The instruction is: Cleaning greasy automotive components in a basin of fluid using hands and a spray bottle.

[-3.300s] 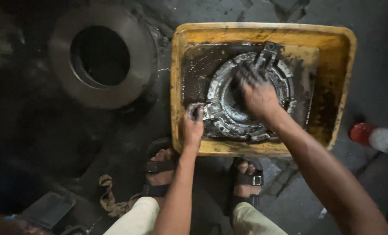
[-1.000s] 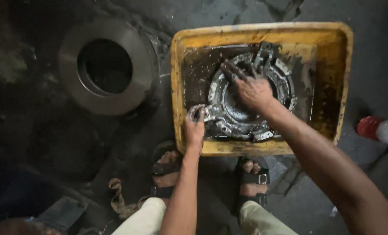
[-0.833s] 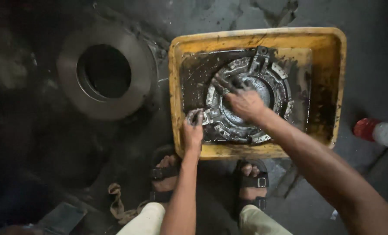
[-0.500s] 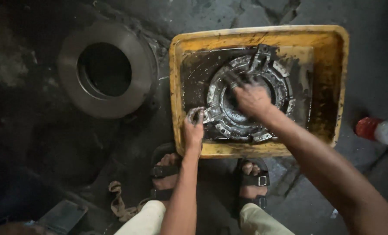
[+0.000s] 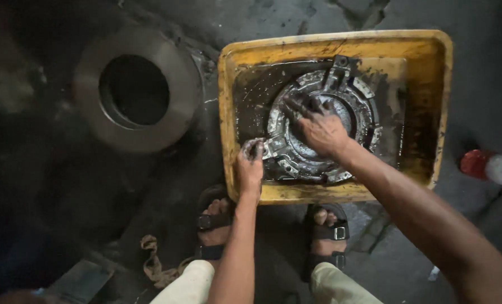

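Round metal part (image 5: 324,132), ring-shaped w/ a hollow centre, lies flat in a yellow tub (image 5: 436,112), sitting in dark oily liquid that covers the tub floor. No real long axis, being round; its one sticking-out bit, a small bracket arm (image 5: 336,70), points away from the person toward the tub's far wall. Left hand (image 5: 250,160) is closed on the part's near-left edge, fingers (image 5: 253,147) curled round a lug there, right at the tub's near-left corner; grip is tight, holding the part. Right hand (image 5: 321,126) lies across the part's middle, palm down, greasy fingers (image 5: 296,104) spread wide and pressed on the upper-left of the ring, just beyond the left grip; whether it clasps anything under the palm, can't tell. Both hands touch the part, near each other but apart. Tub rests on a dark, stained concrete floor (image 5: 296,14) w/ cracks and wet patches; light is dim. Just below the left grip, outside the tub wall, the person's feet in dark sandals (image 5: 213,222), light trouser legs (image 5: 186,281) under them. Well left of the grip, a big grey metal disc (image 5: 93,121) w/ a wide round hole lies flat on the floor. A twist of dirty rag (image 5: 152,262) lies near the left foot. Far right of the right hand, a red-and-white object (image 5: 490,168) at frame edge, blurred.
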